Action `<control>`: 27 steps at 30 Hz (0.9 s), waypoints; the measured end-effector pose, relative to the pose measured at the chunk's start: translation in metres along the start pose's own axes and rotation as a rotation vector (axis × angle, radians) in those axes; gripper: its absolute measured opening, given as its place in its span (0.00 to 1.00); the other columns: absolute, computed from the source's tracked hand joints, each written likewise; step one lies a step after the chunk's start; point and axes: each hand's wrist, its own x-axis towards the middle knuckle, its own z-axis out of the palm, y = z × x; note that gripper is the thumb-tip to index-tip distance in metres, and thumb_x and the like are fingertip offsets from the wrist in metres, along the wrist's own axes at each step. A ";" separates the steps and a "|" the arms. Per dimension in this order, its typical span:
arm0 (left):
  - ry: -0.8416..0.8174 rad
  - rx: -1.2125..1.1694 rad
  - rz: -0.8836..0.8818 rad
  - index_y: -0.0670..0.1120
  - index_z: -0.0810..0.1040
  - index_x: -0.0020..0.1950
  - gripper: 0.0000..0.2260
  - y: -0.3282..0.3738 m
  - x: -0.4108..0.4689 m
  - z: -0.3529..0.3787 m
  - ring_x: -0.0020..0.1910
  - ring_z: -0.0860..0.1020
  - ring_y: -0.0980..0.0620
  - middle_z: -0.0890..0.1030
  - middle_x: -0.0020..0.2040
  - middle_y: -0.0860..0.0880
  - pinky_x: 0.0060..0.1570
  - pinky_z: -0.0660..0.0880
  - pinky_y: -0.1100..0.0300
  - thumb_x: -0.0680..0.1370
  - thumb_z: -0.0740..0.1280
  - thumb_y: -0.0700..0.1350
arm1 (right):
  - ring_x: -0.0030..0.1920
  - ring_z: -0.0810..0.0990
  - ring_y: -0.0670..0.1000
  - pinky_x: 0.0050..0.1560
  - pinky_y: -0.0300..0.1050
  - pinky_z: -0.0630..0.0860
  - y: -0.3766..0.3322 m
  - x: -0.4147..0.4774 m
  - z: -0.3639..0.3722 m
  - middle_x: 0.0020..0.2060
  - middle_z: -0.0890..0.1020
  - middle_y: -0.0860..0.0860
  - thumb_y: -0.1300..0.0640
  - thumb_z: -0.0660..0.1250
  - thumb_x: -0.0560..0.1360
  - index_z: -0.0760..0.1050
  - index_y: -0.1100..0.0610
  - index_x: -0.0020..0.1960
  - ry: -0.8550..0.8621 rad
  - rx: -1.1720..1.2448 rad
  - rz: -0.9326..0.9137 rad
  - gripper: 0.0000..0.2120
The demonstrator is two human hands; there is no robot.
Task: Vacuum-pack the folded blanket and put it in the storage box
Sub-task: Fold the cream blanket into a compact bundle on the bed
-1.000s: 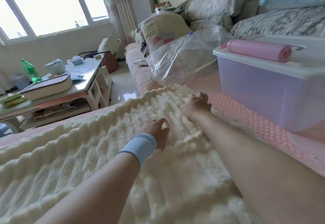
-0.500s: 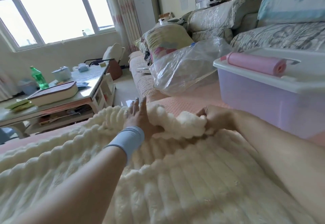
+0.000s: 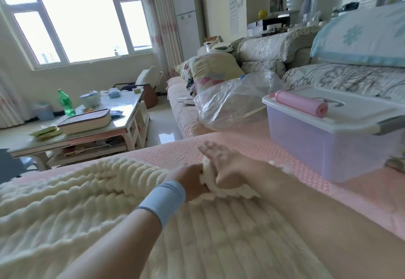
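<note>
One cream ribbed blanket [image 3: 65, 224] spread on the pink sofa cover [image 3: 166, 156], long axis running left to right across the view, far edge turned back in a roll, lifted corner at its right end near the storage box [image 3: 317, 147]. Grip of left hand [image 3: 190, 177] clenched on that corner; right hand [image 3: 221, 167] pressing it from the other side, fingers straight. Count: one box, lid on; one pink roll [image 3: 300, 105] on the lid; one clear bag [image 3: 230, 101] behind.

Blanket [image 3: 65, 202]: cream, ribbed in rows. Sofa cover [image 3: 252, 147]: pink, small waffle grid. Storage box [image 3: 317, 147]: translucent lilac, white lid. Roll [image 3: 300, 104]: pink. Vacuum bag [image 3: 230, 103]: clear. Wristband [image 3: 163, 198]: pale blue. Bottle [image 3: 65, 103]: green. Pillow [image 3: 359, 42]: light blue with paler flower motifs.
</note>
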 end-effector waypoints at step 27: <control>-0.424 -0.065 -0.011 0.62 0.61 0.73 0.38 -0.028 -0.162 -0.006 0.74 0.53 0.46 0.54 0.74 0.53 0.71 0.63 0.48 0.67 0.74 0.53 | 0.50 0.76 0.49 0.47 0.48 0.76 -0.102 -0.121 0.049 0.50 0.76 0.44 0.32 0.70 0.66 0.71 0.47 0.59 -0.353 -0.037 0.150 0.28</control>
